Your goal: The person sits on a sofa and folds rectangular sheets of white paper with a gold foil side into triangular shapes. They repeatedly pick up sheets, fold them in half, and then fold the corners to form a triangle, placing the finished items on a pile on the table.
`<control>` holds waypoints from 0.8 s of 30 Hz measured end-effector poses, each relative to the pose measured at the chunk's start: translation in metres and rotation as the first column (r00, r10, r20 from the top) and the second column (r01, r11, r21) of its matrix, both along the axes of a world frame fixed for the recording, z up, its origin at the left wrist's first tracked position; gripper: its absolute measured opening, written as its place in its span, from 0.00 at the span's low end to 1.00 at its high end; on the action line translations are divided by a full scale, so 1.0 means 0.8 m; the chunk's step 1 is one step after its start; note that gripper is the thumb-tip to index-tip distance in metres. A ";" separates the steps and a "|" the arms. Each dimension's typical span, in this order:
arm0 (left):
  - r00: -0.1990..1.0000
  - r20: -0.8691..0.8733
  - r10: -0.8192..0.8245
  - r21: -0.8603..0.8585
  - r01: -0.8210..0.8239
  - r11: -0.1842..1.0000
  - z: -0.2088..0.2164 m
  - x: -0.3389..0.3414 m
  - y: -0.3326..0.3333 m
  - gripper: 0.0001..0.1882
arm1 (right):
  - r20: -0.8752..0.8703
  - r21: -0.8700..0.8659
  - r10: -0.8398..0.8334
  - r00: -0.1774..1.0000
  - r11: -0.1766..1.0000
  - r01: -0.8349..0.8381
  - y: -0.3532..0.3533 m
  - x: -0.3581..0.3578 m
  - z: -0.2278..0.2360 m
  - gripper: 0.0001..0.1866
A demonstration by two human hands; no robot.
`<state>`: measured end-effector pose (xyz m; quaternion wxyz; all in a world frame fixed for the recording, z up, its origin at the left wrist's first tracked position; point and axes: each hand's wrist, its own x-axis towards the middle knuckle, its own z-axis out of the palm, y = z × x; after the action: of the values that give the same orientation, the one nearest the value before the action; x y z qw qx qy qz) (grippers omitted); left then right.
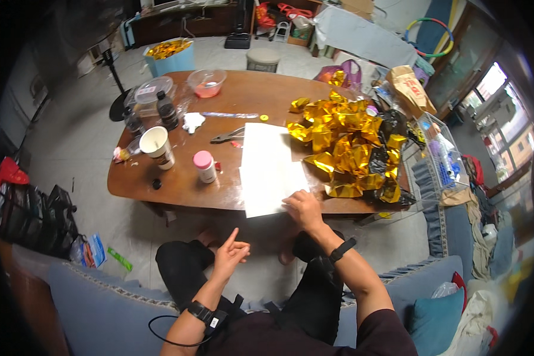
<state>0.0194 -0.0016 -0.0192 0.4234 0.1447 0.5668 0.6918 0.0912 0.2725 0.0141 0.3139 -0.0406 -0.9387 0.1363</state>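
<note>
Sheets of white paper (pixel 267 169) lie overlapping on the brown wooden table, one corner reaching past its front edge. At their lower right side, my right hand (pixel 303 209) has its fingers closed on the paper's edge. My left hand (pixel 228 256) hovers in front of the table over my lap, index finger stretched out and the others loosely bent, with nothing in it. A pink-lidded white bottle (pixel 205 167) stands left of the paper, and pliers (pixel 226 136) rest just beside its left edge. Crumpled gold foil (pixel 344 148) is heaped to the right.
A paper cup (pixel 156 146), dark bottles (pixel 167 111), a clear bowl (pixel 207 84) and a yellow roll (pixel 264 117) share the wooden table (pixel 249 92). Beyond it stand a blue bin (pixel 171 62) of gold foil and a grey stool (pixel 263 60). A wire basket (pixel 439 151) is at the right.
</note>
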 end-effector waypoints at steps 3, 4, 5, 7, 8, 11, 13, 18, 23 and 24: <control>0.999 0.030 -0.022 -0.050 0.023 0.998 -0.002 0.009 -0.002 0.36 | 0.111 0.105 0.050 0.993 0.993 -0.062 -0.049 -0.024 -0.005 0.12; 0.999 0.032 -0.024 -0.059 0.026 0.998 -0.002 0.012 -0.003 0.36 | 0.141 0.148 0.041 0.989 0.987 -0.062 -0.056 -0.031 -0.011 0.11; 0.999 0.035 -0.027 -0.067 0.029 0.997 -0.004 0.014 -0.003 0.36 | 0.170 0.189 0.029 0.985 0.980 -0.062 -0.062 -0.038 -0.018 0.10; 0.999 0.043 -0.028 -0.068 0.031 0.997 -0.006 0.017 -0.006 0.36 | 0.160 0.189 0.054 0.986 0.978 -0.084 -0.069 -0.046 -0.019 0.08; 0.999 0.037 -0.032 -0.064 0.035 0.997 -0.007 0.016 -0.006 0.36 | 0.139 0.155 0.047 0.989 0.986 -0.068 -0.070 -0.046 -0.018 0.08; 0.999 0.025 -0.035 -0.067 0.037 0.997 -0.007 0.014 -0.007 0.36 | 0.103 0.089 0.013 0.995 0.996 -0.023 -0.073 -0.042 -0.012 0.07; 0.998 0.040 -0.043 -0.058 0.046 0.997 -0.001 0.012 -0.002 0.36 | 0.096 0.086 0.026 0.995 0.996 -0.034 -0.069 -0.037 -0.014 0.07; 0.998 0.044 -0.053 -0.037 0.054 0.998 0.001 0.017 0.007 0.36 | -0.026 0.022 0.003 1.000 1.000 -0.002 -0.060 -0.035 -0.009 0.05; 0.997 0.043 -0.059 -0.034 0.060 0.998 -0.003 0.018 0.005 0.35 | -0.032 -0.071 -0.097 0.995 0.993 0.094 -0.056 -0.039 -0.013 0.07; 0.998 0.044 -0.055 -0.033 0.057 0.998 -0.003 0.018 0.005 0.35 | -0.030 -0.085 -0.120 0.992 0.989 0.117 -0.055 -0.040 -0.016 0.08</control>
<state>0.0341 0.0021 -0.0215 0.4570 0.1384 0.5651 0.6728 0.0589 0.2281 0.0016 0.3361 -0.1070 -0.9224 0.1572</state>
